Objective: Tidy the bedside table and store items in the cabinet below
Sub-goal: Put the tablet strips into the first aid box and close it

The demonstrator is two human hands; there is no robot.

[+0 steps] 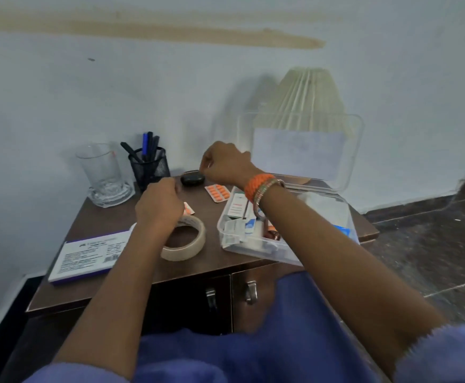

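On the brown bedside table (132,214) my left hand (159,204) is curled over the table's middle, with a small orange blister piece (189,208) showing at its right edge; I cannot tell whether it grips it. My right hand (224,165) hovers with fingers pinched together just above a black oval case (192,179). An orange pill strip (217,192) lies to the right of the case. A roll of beige tape (187,244) sits under my left wrist. The clear plastic box (289,255) of medicines stands open at the right.
A glass mug (105,175) and a black mesh pen holder (150,168) stand at the back left. A white and purple carton (87,254) lies front left. A pleated lamp (307,95) stands behind the box's raised lid (353,150). Below are two cabinet doors with handles (210,295).
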